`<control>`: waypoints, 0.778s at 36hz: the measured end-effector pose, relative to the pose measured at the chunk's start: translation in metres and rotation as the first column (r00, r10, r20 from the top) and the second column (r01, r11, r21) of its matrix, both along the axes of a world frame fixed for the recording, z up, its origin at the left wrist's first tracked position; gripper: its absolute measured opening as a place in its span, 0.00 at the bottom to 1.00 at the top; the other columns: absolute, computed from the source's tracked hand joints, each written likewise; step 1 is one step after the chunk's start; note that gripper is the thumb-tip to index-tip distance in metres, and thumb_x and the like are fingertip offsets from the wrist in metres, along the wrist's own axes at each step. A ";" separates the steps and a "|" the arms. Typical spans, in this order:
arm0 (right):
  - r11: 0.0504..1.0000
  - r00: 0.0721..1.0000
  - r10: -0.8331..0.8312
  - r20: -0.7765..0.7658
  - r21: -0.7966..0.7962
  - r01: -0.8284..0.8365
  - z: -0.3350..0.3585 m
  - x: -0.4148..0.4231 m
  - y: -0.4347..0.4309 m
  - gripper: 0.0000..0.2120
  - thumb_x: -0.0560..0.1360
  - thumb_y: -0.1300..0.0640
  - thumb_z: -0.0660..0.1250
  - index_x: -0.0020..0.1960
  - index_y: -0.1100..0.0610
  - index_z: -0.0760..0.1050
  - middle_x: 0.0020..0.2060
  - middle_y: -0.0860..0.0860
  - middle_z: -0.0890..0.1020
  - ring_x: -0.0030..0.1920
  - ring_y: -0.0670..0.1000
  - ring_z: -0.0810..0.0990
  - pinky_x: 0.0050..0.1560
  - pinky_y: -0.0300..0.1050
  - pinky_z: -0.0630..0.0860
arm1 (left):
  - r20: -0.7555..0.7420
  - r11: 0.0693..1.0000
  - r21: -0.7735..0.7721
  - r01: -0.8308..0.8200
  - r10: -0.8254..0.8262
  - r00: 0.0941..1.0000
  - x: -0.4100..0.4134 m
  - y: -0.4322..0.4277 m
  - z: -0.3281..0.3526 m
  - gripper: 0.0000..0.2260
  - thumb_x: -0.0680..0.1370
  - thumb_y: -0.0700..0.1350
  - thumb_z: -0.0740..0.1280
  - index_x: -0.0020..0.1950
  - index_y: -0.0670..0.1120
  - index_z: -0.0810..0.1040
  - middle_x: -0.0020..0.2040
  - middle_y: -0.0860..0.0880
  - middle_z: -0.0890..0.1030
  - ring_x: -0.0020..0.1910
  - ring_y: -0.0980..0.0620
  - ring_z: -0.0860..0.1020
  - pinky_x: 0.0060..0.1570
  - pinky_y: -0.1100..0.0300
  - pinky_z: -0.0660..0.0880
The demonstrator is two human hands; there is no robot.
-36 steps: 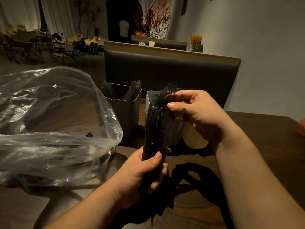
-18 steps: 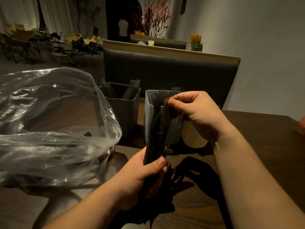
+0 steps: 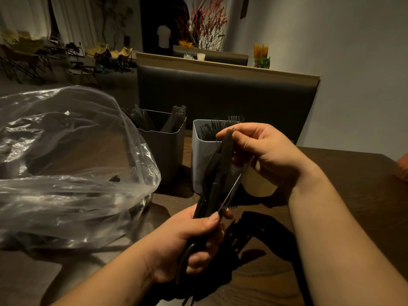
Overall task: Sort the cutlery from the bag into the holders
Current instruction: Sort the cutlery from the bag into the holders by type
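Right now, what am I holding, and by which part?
Your left hand grips a bundle of black plastic cutlery by its lower part; your right hand pinches one piece's upper tip.

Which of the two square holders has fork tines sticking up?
The light grey holder, just behind the right hand; fork tines show above its rim. The dark holder beside the bag shows none.

The dark wooden table (image 3: pixel 353 195) lies under my left hand (image 3: pixel 187 246). Just behind my right hand (image 3: pixel 271 155) stands a cream cup (image 3: pixel 258 184). Beyond both hands rises a black padded bench back (image 3: pixel 220 96), with yellow flowers (image 3: pixel 260 51) and red branches (image 3: pixel 205 25) above it. Far off to the left of my hands stand folding chairs (image 3: pixel 28 54).
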State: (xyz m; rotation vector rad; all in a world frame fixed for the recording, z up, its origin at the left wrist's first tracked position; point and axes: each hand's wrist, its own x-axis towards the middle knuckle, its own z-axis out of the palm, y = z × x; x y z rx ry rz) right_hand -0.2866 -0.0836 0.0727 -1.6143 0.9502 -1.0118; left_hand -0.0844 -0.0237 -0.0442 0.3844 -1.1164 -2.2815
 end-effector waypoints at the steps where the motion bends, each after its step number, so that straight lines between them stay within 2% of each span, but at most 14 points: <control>1: 1.000 1.000 -0.012 0.014 0.020 0.012 0.000 -0.001 -0.001 0.12 0.82 0.60 0.61 0.53 0.55 0.83 0.44 0.50 0.86 0.43 0.50 0.84 0.39 0.40 0.79 | -0.001 1.000 -0.002 -0.011 0.011 1.000 0.000 -0.001 0.000 0.22 0.73 0.50 0.76 0.61 0.47 0.71 0.35 0.45 0.68 0.21 0.56 0.67 0.19 0.67 0.63; 4: 0.997 0.996 -0.073 0.041 0.037 0.072 0.000 -0.001 -0.003 0.11 0.82 0.60 0.60 0.52 0.57 0.82 0.39 0.49 0.85 0.37 0.46 0.83 0.36 0.38 0.78 | 0.005 0.999 -0.010 -0.032 0.032 0.999 0.000 -0.002 -0.002 0.22 0.74 0.51 0.75 0.63 0.47 0.71 0.35 0.46 0.69 0.22 0.56 0.67 0.19 0.66 0.63; 8: 0.995 0.995 -0.099 0.003 0.007 0.099 -0.001 -0.001 -0.004 0.08 0.79 0.64 0.64 0.50 0.58 0.81 0.39 0.51 0.85 0.40 0.48 0.85 0.37 0.39 0.79 | 0.014 0.999 -0.005 -0.052 0.052 0.999 -0.002 -0.002 -0.003 0.22 0.74 0.52 0.76 0.62 0.47 0.73 0.36 0.47 0.70 0.22 0.56 0.67 0.20 0.66 0.62; 12: 0.940 0.954 -0.295 -0.058 -0.198 0.279 0.001 0.001 -0.005 0.08 0.79 0.62 0.66 0.47 0.53 0.82 0.43 0.52 0.86 0.44 0.50 0.84 0.37 0.40 0.78 | 0.022 0.997 -0.008 -0.082 0.082 0.996 -0.002 -0.002 -0.001 0.19 0.72 0.52 0.77 0.59 0.48 0.79 0.37 0.46 0.70 0.22 0.55 0.67 0.20 0.66 0.64; 14: 0.872 0.913 -0.408 -0.004 -0.297 0.389 0.007 -0.002 -0.006 0.08 0.80 0.61 0.65 0.49 0.50 0.81 0.46 0.52 0.86 0.47 0.49 0.85 0.41 0.42 0.81 | 0.018 0.996 -0.015 -0.087 0.087 0.996 -0.002 -0.003 0.000 0.18 0.73 0.52 0.77 0.59 0.48 0.79 0.37 0.45 0.69 0.22 0.55 0.67 0.20 0.66 0.64; 16: 0.785 0.848 -0.503 0.165 -0.323 0.529 0.015 -0.010 -0.005 0.09 0.81 0.61 0.64 0.51 0.49 0.80 0.51 0.54 0.85 0.50 0.53 0.86 0.42 0.46 0.83 | 0.024 0.992 -0.026 -0.119 0.120 0.992 -0.003 -0.002 0.001 0.16 0.73 0.51 0.75 0.58 0.48 0.79 0.37 0.45 0.69 0.22 0.55 0.67 0.20 0.65 0.64; 17: 0.714 0.787 -0.553 0.274 -0.331 0.617 0.020 -0.015 -0.005 0.09 0.81 0.61 0.64 0.51 0.48 0.79 0.52 0.55 0.84 0.50 0.54 0.86 0.41 0.46 0.84 | 0.029 0.987 -0.036 -0.154 0.155 0.988 -0.004 -0.001 0.002 0.15 0.74 0.51 0.74 0.58 0.47 0.79 0.37 0.45 0.70 0.22 0.54 0.67 0.20 0.65 0.64; 19: 0.515 0.617 -0.624 0.479 -0.343 0.786 0.027 -0.024 -0.003 0.08 0.81 0.60 0.64 0.50 0.48 0.78 0.52 0.54 0.84 0.48 0.52 0.86 0.39 0.45 0.84 | 0.039 0.960 -0.066 -0.271 0.274 0.961 -0.007 0.000 0.003 0.16 0.75 0.49 0.71 0.60 0.45 0.76 0.35 0.45 0.72 0.21 0.54 0.66 0.19 0.66 0.63; 21: 0.322 0.471 -0.635 0.613 -0.344 0.882 0.030 -0.029 -0.003 0.07 0.81 0.60 0.64 0.50 0.48 0.78 0.50 0.51 0.83 0.50 0.48 0.85 0.40 0.45 0.84 | 0.036 0.909 -0.100 -0.406 0.411 0.911 -0.010 -0.001 0.004 0.19 0.74 0.49 0.69 0.61 0.42 0.72 0.33 0.45 0.72 0.20 0.53 0.64 0.19 0.66 0.62; 22: 0.261 0.427 -0.626 0.652 -0.341 0.903 0.030 -0.029 -0.003 0.07 0.80 0.60 0.64 0.50 0.49 0.78 0.50 0.50 0.83 0.51 0.46 0.84 0.41 0.43 0.84 | 0.032 0.882 -0.113 -0.457 0.463 0.886 -0.012 -0.002 0.004 0.19 0.74 0.49 0.68 0.61 0.42 0.72 0.32 0.46 0.72 0.20 0.52 0.64 0.20 0.65 0.63; 25: 0.175 0.398 -0.613 0.683 -0.374 0.911 0.026 -0.020 -0.009 0.07 0.80 0.60 0.65 0.50 0.49 0.77 0.49 0.49 0.82 0.51 0.44 0.82 0.44 0.38 0.82 | 0.040 0.831 -0.107 -0.545 0.552 0.833 -0.013 -0.002 0.006 0.16 0.75 0.50 0.71 0.57 0.44 0.72 0.33 0.47 0.73 0.23 0.51 0.66 0.22 0.63 0.64; 28: 0.170 0.461 -0.633 0.622 -0.470 0.866 0.018 -0.005 -0.018 0.06 0.79 0.60 0.65 0.53 0.55 0.79 0.50 0.49 0.82 0.54 0.47 0.82 0.49 0.45 0.83 | 0.062 0.803 -0.038 -0.595 0.596 0.801 -0.013 -0.001 0.008 0.16 0.75 0.49 0.70 0.58 0.44 0.72 0.38 0.46 0.75 0.26 0.49 0.69 0.24 0.61 0.66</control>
